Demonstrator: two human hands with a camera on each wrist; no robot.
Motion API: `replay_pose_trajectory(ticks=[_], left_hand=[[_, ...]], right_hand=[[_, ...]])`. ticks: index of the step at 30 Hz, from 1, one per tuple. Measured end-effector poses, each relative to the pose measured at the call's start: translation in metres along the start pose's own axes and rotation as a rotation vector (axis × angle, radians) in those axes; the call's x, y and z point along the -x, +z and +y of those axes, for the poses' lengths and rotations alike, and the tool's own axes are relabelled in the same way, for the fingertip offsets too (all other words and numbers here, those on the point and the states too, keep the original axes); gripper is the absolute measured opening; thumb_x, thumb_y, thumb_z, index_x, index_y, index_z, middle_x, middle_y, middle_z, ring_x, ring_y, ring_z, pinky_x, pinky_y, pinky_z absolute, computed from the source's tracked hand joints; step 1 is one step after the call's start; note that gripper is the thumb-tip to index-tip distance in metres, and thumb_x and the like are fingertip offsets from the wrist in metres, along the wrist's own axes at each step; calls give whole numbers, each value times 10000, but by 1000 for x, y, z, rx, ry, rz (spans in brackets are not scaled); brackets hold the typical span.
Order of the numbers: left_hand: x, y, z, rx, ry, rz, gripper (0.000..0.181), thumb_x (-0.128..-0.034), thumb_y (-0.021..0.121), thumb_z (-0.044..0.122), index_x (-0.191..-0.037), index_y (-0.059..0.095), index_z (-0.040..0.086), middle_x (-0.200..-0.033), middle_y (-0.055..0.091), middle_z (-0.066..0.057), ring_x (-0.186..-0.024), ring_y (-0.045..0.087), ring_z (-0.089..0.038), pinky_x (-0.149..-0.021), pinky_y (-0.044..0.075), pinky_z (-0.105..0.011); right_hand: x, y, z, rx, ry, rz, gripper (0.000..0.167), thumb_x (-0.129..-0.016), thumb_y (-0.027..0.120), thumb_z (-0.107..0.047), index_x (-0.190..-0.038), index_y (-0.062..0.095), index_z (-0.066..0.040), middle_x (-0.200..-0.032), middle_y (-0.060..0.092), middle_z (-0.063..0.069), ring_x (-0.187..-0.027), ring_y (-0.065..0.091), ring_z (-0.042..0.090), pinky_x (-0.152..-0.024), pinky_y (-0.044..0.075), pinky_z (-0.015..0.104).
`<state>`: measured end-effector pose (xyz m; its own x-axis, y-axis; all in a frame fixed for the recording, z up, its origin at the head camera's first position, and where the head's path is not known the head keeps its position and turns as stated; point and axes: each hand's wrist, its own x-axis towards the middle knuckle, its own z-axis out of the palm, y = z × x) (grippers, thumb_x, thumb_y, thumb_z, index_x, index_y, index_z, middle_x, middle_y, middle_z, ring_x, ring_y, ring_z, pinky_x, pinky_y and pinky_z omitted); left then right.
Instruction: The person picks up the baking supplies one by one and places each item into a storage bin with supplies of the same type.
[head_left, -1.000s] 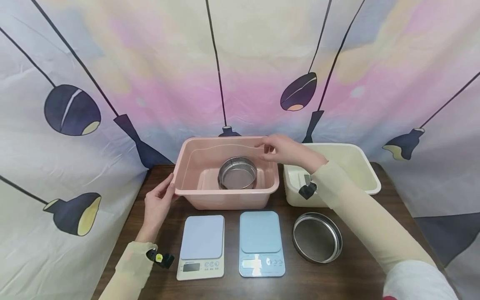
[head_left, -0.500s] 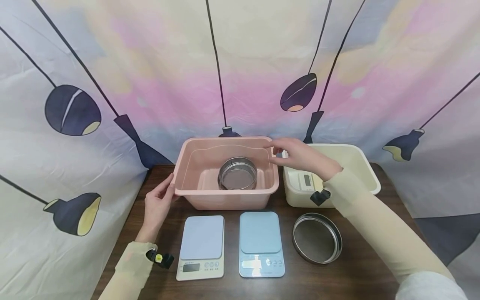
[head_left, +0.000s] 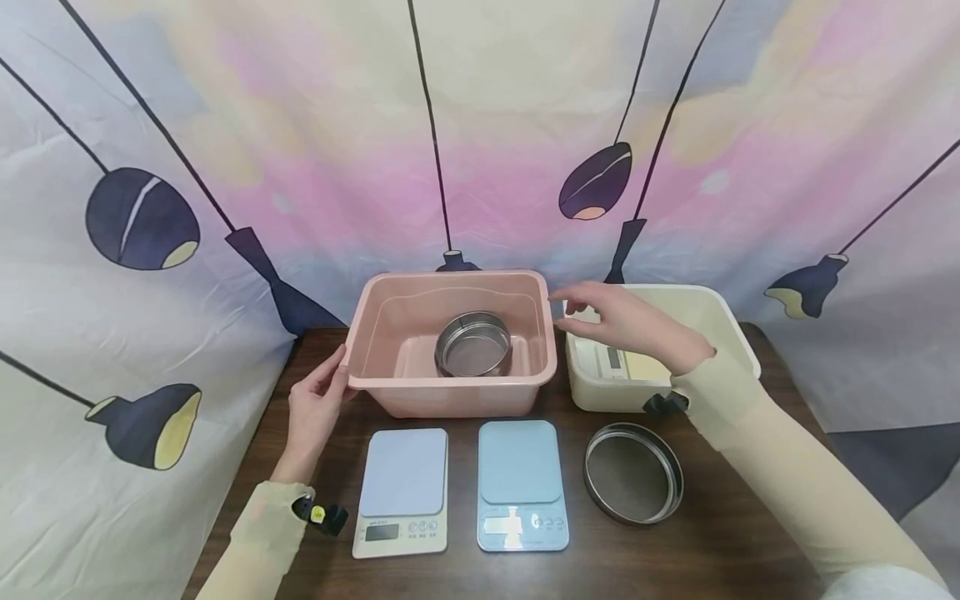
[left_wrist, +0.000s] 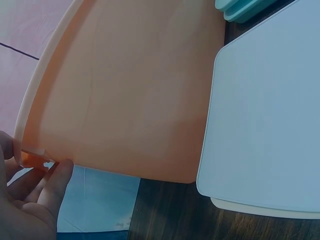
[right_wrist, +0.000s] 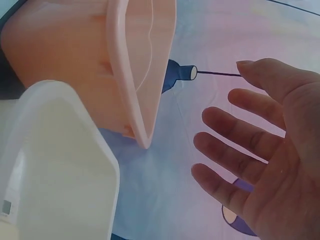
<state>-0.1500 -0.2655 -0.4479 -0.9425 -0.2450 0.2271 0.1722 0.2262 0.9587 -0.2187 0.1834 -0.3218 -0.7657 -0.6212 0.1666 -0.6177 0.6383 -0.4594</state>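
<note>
A pink plastic basin [head_left: 450, 398] stands at the back of the table. My left hand [head_left: 317, 408] holds its left rim, thumb and fingers at the edge in the left wrist view. Inside the basin sits a round metal sieve [head_left: 474, 354], towards the right. My right hand [head_left: 633, 321] hovers just right of the basin, above the near left of a cream-white basin [head_left: 600, 392]. Its fingers are spread and relaxed with nothing held, as the right wrist view of the hand [right_wrist: 270, 145] shows. A kitchen scale [head_left: 613, 360] lies in the white basin, partly hidden by my right arm.
In front of the pink basin lie a white kitchen scale [head_left: 403, 475] and a light blue one [head_left: 521, 467]. To their right is a larger round sieve [head_left: 633, 475] on the dark wooden table [head_left: 600, 567]. A patterned cloth [head_left: 495, 125] hangs behind.
My right hand has moved right, from over the pink basin's right side to above the white basin. More of the scale inside shows. My left hand stays on the rim.
</note>
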Motion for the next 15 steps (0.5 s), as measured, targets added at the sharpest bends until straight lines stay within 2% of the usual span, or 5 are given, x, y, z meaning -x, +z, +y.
replay_pose_trajectory(ticks=[8, 15], left_hand=[[-3, 2, -2, 1, -2, 6, 392, -1058, 607, 96, -1446, 608, 44, -1392, 611, -280, -900, 699, 66, -791, 593, -140], [-1, 1, -2, 6, -25, 14, 396, -1063, 604, 117, -1456, 604, 62, -1433, 594, -248, -924, 698, 66, -802, 592, -141]], right_hand=[[18, -1, 6, -2, 2, 19, 384, -1013, 680, -141, -1369, 646, -1, -1177, 711, 148, -1063, 658, 287, -954, 570, 514], [36, 1, 11, 15, 36, 28, 393, -1023, 677, -171, -1381, 641, -13, -1194, 708, 124, -1077, 657, 279, -976, 557, 500]])
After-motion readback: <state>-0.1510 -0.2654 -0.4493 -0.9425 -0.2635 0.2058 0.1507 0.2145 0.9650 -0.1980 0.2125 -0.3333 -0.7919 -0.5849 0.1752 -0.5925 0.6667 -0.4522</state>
